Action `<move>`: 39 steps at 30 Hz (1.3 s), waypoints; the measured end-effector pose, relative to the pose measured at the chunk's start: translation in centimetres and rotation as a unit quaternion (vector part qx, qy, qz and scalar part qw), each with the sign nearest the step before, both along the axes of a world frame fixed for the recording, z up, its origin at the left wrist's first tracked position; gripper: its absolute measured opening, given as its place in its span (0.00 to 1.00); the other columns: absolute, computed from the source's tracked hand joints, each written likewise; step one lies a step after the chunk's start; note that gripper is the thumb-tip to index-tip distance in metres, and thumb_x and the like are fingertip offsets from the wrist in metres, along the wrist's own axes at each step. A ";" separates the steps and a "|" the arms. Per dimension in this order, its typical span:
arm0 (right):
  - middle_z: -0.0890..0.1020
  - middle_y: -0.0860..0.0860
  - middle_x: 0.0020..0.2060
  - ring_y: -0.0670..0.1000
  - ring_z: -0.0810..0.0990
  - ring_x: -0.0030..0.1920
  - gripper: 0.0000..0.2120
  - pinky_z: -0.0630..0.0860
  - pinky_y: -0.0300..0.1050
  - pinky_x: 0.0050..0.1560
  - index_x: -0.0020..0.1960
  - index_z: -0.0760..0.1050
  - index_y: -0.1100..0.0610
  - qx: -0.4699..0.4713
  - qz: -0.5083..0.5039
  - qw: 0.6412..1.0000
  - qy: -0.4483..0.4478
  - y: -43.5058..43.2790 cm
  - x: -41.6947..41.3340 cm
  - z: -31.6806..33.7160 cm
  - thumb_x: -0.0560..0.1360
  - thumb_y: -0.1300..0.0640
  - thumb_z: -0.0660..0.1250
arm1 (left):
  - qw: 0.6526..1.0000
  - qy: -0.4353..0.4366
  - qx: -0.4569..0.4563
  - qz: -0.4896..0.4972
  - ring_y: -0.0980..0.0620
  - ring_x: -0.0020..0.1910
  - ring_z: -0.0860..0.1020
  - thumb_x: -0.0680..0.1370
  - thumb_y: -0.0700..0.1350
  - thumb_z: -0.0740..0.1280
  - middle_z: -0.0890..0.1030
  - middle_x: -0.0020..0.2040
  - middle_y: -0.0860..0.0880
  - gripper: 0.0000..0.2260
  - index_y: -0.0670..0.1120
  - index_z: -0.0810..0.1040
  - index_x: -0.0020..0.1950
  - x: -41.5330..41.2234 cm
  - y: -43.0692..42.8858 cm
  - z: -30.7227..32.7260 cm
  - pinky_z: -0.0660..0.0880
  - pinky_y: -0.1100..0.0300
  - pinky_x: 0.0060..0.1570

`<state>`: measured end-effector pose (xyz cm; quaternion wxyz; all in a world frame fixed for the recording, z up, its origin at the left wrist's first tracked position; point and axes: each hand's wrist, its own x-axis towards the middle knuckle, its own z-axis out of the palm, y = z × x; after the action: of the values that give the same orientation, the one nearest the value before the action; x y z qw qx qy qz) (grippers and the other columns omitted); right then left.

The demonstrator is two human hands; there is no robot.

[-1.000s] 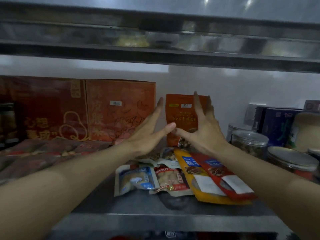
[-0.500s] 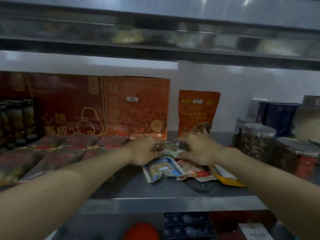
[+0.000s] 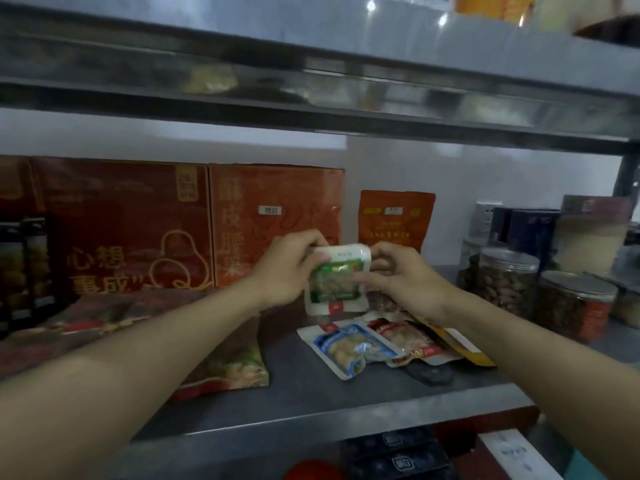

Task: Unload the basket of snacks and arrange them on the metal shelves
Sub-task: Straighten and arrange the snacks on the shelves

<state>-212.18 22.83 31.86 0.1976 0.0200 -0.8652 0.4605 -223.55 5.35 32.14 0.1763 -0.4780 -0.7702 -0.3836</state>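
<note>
While our left hand (image 3: 287, 268) and right hand (image 3: 401, 275) grip the green packet (image 3: 336, 278), we should stand it upright near the shelf's (image 3: 311, 410) back edge.

a white wall (image 3: 485, 174) behind, a red round thing (image 3: 313, 470) (blurred) at the bottom edge.

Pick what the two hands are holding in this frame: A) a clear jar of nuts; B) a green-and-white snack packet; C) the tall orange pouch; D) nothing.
B: the left hand and right hand both grip the green-and-white snack packet by its sides, in front of the orange pouch; the jar of nuts at right stands untouched.
</note>
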 end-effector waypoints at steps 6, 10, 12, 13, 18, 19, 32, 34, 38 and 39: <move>0.87 0.54 0.48 0.50 0.86 0.47 0.10 0.83 0.42 0.43 0.57 0.79 0.57 -0.145 0.038 0.986 0.071 -2.4 -0.8 1.2 0.77 0.65 0.69 | 0.962 -0.194 0.183 -0.055 0.54 0.44 0.83 0.77 0.42 0.69 0.84 0.44 0.50 0.04 0.45 0.80 0.51 0.9 -1.3 3.0 0.79 0.61 0.41; 0.86 0.56 0.47 0.53 0.87 0.46 0.09 0.83 0.45 0.43 0.55 0.79 0.56 -0.196 0.044 0.977 0.074 -3.0 -1.5 1.8 0.76 0.64 0.69 | 0.920 -0.320 0.205 -0.092 0.53 0.44 0.85 0.76 0.39 0.71 0.86 0.48 0.47 0.10 0.44 0.80 0.57 1.3 -1.7 2.2 0.79 0.64 0.37; 0.87 0.56 0.47 0.54 0.87 0.46 0.09 0.83 0.45 0.42 0.57 0.79 0.57 -0.202 0.060 0.976 0.053 -3.2 -1.6 1.8 0.76 0.62 0.69 | 0.914 -0.329 0.221 -0.084 0.50 0.47 0.84 0.75 0.37 0.71 0.85 0.50 0.46 0.13 0.43 0.79 0.59 1.2 -1.9 1.9 0.80 0.62 0.41; 0.87 0.56 0.47 0.54 0.87 0.46 0.10 0.83 0.44 0.42 0.58 0.79 0.58 -0.206 0.065 0.975 0.046 -3.2 -1.7 1.8 0.77 0.62 0.69 | 0.912 -0.332 0.226 -0.084 0.49 0.47 0.84 0.75 0.37 0.71 0.85 0.50 0.45 0.15 0.43 0.78 0.61 1.1 -2.0 1.9 0.80 0.61 0.42; 0.87 0.56 0.48 0.54 0.87 0.47 0.12 0.84 0.49 0.45 0.60 0.77 0.55 -0.200 0.082 0.976 0.033 -2.9 -2.0 1.8 0.77 0.60 0.69 | 0.917 -0.318 0.227 -0.083 0.50 0.45 0.85 0.74 0.36 0.72 0.85 0.49 0.44 0.18 0.43 0.75 0.62 1.3 -2.1 2.0 0.80 0.60 0.39; 0.87 0.55 0.47 0.54 0.87 0.47 0.11 0.84 0.49 0.46 0.59 0.77 0.54 -0.186 0.083 0.979 0.030 -2.6 -2.1 1.8 0.77 0.60 0.69 | 0.921 -0.310 0.222 -0.076 0.51 0.42 0.84 0.73 0.34 0.73 0.85 0.47 0.45 0.16 0.42 0.76 0.59 1.4 -2.2 2.0 0.79 0.61 0.36; 0.76 0.51 0.60 0.52 0.76 0.59 0.45 0.74 0.45 0.54 0.69 0.63 0.58 0.076 -0.194 0.977 0.037 -2.1 -2.2 4.3 0.63 0.40 0.79 | 0.869 -0.370 0.329 0.012 0.45 0.43 0.84 0.72 0.35 0.73 0.83 0.51 0.40 0.17 0.39 0.73 0.58 1.6 -1.5 0.9 0.82 0.57 0.36; 0.74 0.55 0.67 0.55 0.76 0.62 0.51 0.74 0.49 0.58 0.75 0.55 0.61 -0.127 -0.145 0.981 -0.027 -2.5 -2.4 3.4 0.65 0.46 0.81 | 0.836 -0.397 0.379 0.009 0.46 0.42 0.84 0.73 0.35 0.73 0.83 0.49 0.42 0.17 0.40 0.71 0.58 1.7 -1.3 0.5 0.82 0.55 0.35; 0.83 0.59 0.54 0.56 0.85 0.50 0.24 0.83 0.54 0.51 0.65 0.71 0.65 -0.297 -0.006 0.955 -0.014 -2.9 -4.2 1.7 0.72 0.67 0.73 | 0.836 -0.422 0.350 -0.017 0.45 0.43 0.84 0.69 0.31 0.74 0.83 0.48 0.41 0.18 0.43 0.71 0.52 2.3 -1.1 -0.3 0.81 0.54 0.40; 0.83 0.59 0.54 0.57 0.85 0.50 0.21 0.83 0.53 0.50 0.63 0.72 0.64 -0.291 -0.006 0.957 -0.010 -2.8 -4.4 1.7 0.72 0.69 0.73 | 0.852 -0.418 0.315 -0.011 0.44 0.45 0.84 0.67 0.31 0.75 0.84 0.49 0.41 0.20 0.43 0.72 0.53 2.4 -1.3 -0.4 0.81 0.53 0.42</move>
<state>-216.59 20.01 33.52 0.1895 -0.0484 -0.6954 0.6915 -221.17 4.06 31.79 -0.0253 -0.1999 -0.6039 -0.7712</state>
